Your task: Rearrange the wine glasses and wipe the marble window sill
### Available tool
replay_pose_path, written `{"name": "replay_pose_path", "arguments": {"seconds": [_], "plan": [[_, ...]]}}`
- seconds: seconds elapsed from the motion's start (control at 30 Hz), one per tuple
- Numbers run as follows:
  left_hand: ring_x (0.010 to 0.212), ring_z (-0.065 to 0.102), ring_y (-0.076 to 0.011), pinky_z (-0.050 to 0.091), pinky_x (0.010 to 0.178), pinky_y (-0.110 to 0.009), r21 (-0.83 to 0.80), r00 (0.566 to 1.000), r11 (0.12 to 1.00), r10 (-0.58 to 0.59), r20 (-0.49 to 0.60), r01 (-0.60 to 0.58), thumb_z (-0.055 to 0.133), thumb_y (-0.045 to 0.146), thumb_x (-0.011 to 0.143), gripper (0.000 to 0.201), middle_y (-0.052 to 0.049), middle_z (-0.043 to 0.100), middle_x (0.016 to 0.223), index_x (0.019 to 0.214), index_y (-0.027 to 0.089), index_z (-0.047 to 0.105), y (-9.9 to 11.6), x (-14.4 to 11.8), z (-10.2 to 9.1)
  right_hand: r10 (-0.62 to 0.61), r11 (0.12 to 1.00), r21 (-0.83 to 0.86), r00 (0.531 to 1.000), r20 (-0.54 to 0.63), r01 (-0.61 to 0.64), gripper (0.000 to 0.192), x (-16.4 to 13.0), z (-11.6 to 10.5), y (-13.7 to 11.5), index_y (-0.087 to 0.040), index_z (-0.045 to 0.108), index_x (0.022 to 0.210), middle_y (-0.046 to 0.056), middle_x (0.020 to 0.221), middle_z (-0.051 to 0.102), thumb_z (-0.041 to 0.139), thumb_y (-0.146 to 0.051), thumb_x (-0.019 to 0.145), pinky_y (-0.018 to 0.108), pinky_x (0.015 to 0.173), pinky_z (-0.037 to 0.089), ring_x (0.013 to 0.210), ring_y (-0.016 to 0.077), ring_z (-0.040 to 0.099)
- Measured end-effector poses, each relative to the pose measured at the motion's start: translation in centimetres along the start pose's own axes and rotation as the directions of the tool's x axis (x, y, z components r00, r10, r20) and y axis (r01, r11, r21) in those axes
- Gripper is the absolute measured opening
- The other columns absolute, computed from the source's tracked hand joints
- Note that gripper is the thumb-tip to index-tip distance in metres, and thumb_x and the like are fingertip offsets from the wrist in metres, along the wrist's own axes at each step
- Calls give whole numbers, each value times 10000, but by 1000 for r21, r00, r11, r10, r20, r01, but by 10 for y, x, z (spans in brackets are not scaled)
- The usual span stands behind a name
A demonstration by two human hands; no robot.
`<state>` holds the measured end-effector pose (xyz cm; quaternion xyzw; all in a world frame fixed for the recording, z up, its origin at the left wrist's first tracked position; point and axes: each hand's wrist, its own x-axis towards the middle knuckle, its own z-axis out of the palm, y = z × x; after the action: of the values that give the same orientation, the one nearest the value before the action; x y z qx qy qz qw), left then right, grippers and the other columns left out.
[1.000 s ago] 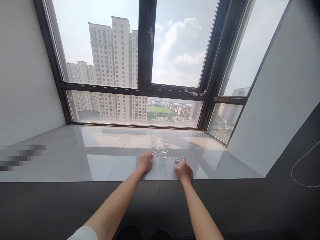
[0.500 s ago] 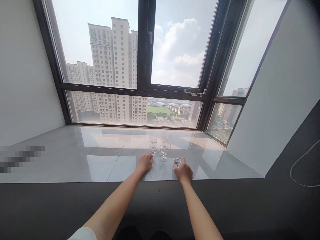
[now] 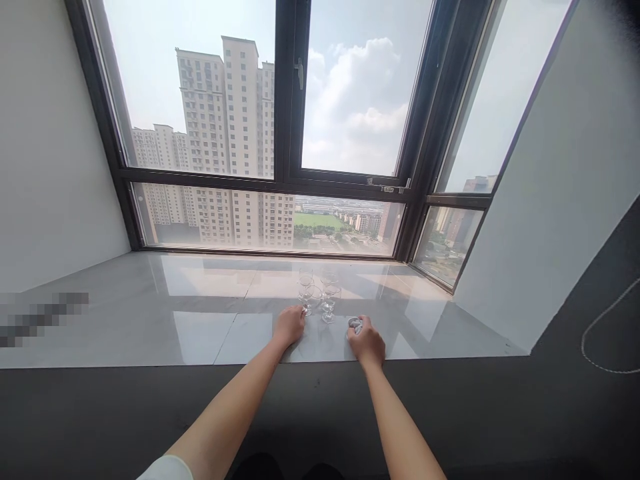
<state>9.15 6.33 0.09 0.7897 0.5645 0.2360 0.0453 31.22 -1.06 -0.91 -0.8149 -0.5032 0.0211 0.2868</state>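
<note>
A high apartment room, it seems: a wide bay window (image 3: 300, 133) fills the upper frame, tall residential towers (image 3: 225, 133) stand outside, and a glossy stone sill (image 3: 150, 313) lies below.

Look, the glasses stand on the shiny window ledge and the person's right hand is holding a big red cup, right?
Not quite. In the head view the right hand holds a small grey cloth, not a red cup. The glasses do stand on the shiny window ledge.

Clear stemmed glasses (image 3: 317, 295) upright on sill, small grey cloth (image 3: 355, 325) beside
</note>
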Motion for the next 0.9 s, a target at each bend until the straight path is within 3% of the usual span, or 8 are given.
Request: {"name": "replay_pose_path", "arguments": {"seconds": [0.53, 0.77, 0.9], "plan": [[948, 622, -218, 406, 784, -297, 0, 1000, 1000, -8, 4, 8, 353, 311, 985, 311, -89, 700, 996, 939, 205, 641, 3, -2, -4, -7, 1000, -3, 1000, -19, 7, 395, 0, 1, 0, -225, 532, 1232, 84, 1027, 672, 472, -337, 858, 295, 711, 432, 881, 229, 642], [1031, 607, -224, 409, 832, -301, -7, 999, 999, -36, 36, 36, 344, 312, 981, 329, -91, 693, 1065, 1068, 214, 646, 5, -2, -6, -2, 1000, 0, 1000, -3, 2, 390, -2, -4, -2, -218, 533, 1229, 91, 1003, 674, 470, -326, 859, 287, 704, 427, 887, 226, 642], [1026, 607, -226, 408, 833, -305, -5, 998, 999, -44, 35, 44, 347, 315, 979, 327, -90, 694, 1060, 1040, 215, 653, 6, -2, -7, 2, 1000, -13, 1000, 2, -2, 398, -2, -5, -4, -219, 530, 1240, 90, 1024, 675, 468, -329, 863, 291, 716, 433, 911, 232, 644]]}}
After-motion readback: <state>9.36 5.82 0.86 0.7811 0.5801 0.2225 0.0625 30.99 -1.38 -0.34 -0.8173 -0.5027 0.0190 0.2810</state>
